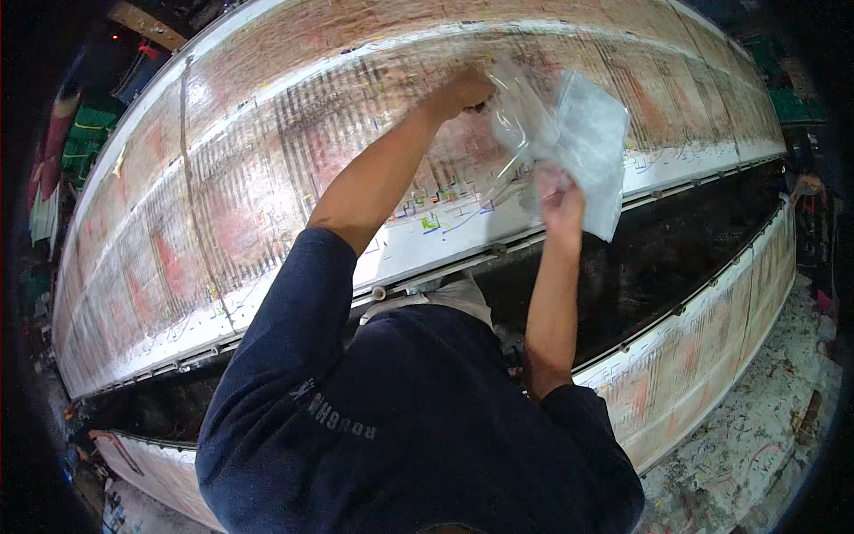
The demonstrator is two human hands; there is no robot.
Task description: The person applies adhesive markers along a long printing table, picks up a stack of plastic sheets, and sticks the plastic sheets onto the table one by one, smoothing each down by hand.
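Note:
Over a long, paint-marked table (267, 191), both my hands are raised and handling thin plastic. My left hand (468, 92) is closed at the left edge of a crumpled, glossy clear plastic film (519, 109). A little lower and to the right, my right hand (559, 198) is closed round the lower left side of a flat, whitish translucent plastic packet (594, 142). The film runs across to the packet, and whether the two are joined I cannot tell. Motion blurs the film and the right fingers.
A metal rail with knobs (379, 293) edges the table before me. Behind me stands a second long table (703, 356), with a dark gap (640, 267) between. Scraps litter the floor (756, 445) at lower right. Green crates (89, 133) stand at far left.

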